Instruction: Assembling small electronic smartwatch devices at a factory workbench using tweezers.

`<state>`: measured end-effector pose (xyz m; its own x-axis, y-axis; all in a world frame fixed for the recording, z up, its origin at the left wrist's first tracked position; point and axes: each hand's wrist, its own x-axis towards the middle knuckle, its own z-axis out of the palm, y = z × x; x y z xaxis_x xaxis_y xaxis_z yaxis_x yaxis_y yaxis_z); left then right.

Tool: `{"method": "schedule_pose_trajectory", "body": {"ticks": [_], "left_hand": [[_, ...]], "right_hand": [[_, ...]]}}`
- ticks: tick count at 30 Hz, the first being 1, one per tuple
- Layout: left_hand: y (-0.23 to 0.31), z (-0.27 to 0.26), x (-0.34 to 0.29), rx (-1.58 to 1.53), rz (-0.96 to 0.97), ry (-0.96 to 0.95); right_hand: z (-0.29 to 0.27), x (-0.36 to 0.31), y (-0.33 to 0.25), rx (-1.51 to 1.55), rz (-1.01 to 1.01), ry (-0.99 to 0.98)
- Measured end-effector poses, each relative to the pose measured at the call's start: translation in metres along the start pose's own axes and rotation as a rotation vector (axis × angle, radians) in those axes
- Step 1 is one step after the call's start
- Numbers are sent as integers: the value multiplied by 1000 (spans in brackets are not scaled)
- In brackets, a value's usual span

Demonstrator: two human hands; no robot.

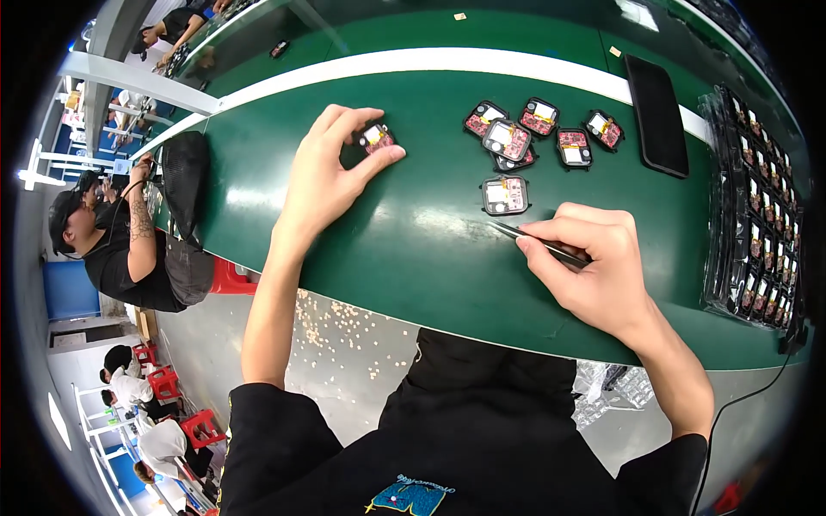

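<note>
A small dark watch-like module with a red circuit board (376, 138) lies on the green table left of centre. Around it curves my left hand (325, 163), thumb and forefinger apart on either side. The thumb tip is at the module's edge; the forefinger seems clear of it. My right hand (594, 258) is closed on dark tweezers (551, 247), pointing up and left. Just beyond their tip sits a single watch-like module (505, 196), its inside showing. Farther back are several similar modules (539, 117), some overlapping (508, 140).
At the right edge stand stacked black trays (761, 206) filled with modules. A black phone-like slab (656, 116) lies at the back right, across a white strip (447, 60). To the left, a black bag (185, 176) rests on the table (404, 267) near a seated person (129, 232).
</note>
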<state>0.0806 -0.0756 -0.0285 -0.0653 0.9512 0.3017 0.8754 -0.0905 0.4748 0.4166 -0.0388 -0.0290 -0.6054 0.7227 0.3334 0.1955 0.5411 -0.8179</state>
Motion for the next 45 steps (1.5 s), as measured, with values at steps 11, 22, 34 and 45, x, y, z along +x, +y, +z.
{"method": "schedule_pose_trajectory", "body": {"ticks": [11, 22, 34, 45], "left_hand": [[11, -17, -54, -207, 72, -251], [45, 5, -70, -233, 250, -288], [46, 11, -57, -253, 273, -350], [43, 9, -55, -231, 288, -363]], "right_hand": [[1, 3, 0, -7, 76, 31], [13, 0, 2, 137, 107, -81], [24, -1, 2, 53, 0, -156], [22, 2, 0, -7, 13, -163]]}}
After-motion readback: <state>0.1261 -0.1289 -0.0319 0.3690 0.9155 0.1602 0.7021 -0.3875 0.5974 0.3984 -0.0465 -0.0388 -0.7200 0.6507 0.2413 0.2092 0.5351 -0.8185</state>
